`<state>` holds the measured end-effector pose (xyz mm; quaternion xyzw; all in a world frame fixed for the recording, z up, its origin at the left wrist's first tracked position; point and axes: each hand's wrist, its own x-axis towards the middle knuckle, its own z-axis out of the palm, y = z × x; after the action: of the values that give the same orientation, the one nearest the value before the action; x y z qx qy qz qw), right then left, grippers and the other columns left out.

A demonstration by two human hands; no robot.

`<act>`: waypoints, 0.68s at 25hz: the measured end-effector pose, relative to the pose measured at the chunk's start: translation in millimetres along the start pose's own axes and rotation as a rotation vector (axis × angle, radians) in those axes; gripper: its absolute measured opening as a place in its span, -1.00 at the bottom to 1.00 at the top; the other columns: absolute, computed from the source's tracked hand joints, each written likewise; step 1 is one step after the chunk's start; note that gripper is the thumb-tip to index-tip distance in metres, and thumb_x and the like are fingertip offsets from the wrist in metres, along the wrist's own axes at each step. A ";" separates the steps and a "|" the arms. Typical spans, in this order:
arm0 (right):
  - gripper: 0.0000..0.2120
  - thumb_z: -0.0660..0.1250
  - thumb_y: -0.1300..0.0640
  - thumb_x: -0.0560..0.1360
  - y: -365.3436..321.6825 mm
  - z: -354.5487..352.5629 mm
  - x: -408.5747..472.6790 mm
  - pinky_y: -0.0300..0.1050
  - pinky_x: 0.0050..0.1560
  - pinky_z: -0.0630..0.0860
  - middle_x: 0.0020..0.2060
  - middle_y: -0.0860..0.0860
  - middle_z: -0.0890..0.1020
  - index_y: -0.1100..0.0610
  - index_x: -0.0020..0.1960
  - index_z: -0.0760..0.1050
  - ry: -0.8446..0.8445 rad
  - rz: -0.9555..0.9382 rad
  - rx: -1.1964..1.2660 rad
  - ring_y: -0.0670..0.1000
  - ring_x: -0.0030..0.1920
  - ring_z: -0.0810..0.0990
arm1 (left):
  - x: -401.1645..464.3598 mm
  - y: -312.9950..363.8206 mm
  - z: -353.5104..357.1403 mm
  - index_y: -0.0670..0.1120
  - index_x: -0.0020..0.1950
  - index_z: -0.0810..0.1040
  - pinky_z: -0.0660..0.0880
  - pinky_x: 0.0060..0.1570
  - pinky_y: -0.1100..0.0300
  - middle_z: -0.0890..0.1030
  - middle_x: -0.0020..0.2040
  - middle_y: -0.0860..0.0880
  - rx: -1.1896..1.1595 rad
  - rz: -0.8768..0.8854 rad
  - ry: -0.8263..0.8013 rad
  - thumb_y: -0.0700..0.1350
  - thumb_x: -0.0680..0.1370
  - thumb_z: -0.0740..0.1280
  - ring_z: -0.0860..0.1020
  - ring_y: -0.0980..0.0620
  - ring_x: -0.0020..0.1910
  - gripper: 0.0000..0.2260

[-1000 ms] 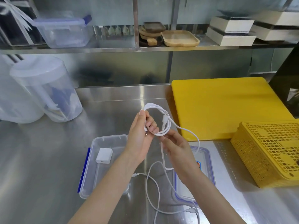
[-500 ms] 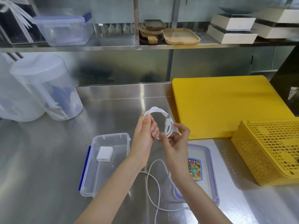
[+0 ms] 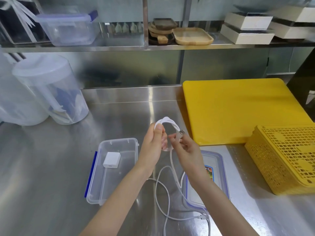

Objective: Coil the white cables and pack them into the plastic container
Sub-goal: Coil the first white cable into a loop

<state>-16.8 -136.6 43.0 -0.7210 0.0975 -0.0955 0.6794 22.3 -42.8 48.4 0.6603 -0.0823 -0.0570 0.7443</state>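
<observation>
Head view, left hand: my left hand is at frame centre, above the steel counter, its fingers curled closed around a small coil of thin white cable, thumb pressed on the loop's left side.
Head view, right hand: my right hand, just right of the left, pinches the cable's white plug with a metal tip between thumb and fingertips.
Loose cable: the uncoiled rest hangs from the coil and lies in loops on the counter at lower centre, running out at the bottom edge.
Container: the clear rectangular plastic container with a blue side clip sits open at lower left of centre, beside my left forearm.
Inside it: a small white square charger block.
Lid: the clear lid with blue rim and a colourful label lies flat under my right forearm, lower right of centre.
Right side: a yellow cutting board and a yellow perforated plastic basket.
</observation>
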 end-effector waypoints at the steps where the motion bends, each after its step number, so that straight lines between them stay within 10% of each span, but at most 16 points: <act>1: -0.77 0.27 0.13 0.51 -2.0 -2.1 -1.0 -0.56 -0.16 0.40 -0.17 -0.18 0.63 -0.17 -0.21 0.56 0.014 -0.029 -0.046 -0.28 -0.10 0.52 | 1.6 -1.0 -2.1 0.03 -0.27 0.35 0.28 -0.45 0.38 0.29 -0.54 0.16 0.020 0.003 0.023 -0.05 0.63 0.01 0.26 0.21 -0.53 -0.71; 4: -0.80 0.30 0.08 0.49 -9.6 -7.5 -6.3 -0.55 -0.18 0.39 -0.04 -0.01 0.53 -0.23 -0.16 0.55 0.018 -0.058 -0.186 -0.31 -0.11 0.45 | 8.9 -5.0 -9.1 -0.02 -0.27 0.30 0.26 -0.47 0.41 0.29 -0.52 0.15 0.060 0.027 0.106 -0.06 0.63 0.01 0.25 0.21 -0.54 -0.71; 8: -0.80 0.21 0.19 0.54 -45.0 -24.5 -1.6 -0.37 -0.41 0.37 -0.49 -0.09 0.50 0.01 -0.17 0.55 0.014 -0.132 0.038 -0.19 -0.49 0.39 | 21.9 -11.0 -24.6 0.01 -0.25 0.31 0.27 -0.31 0.22 0.28 -0.39 0.04 0.200 0.053 0.254 -0.05 0.63 0.01 0.27 0.09 -0.41 -0.73; 17: -0.74 0.05 0.17 0.61 -150.8 -34.5 27.1 -0.26 -0.20 0.52 -0.42 -0.10 0.54 0.08 -0.10 0.49 -0.234 -0.437 0.253 -0.11 -0.31 0.54 | 37.9 -18.2 -33.9 0.01 -0.30 0.42 0.31 -0.25 0.23 0.42 -0.35 0.06 0.335 -0.087 0.105 -0.09 0.61 0.08 0.36 0.14 -0.36 -0.70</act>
<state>1.6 -168.4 195.7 -0.6404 -0.1523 -0.1673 0.7340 66.5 -19.4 28.3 0.7800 -0.0230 -0.0404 0.6240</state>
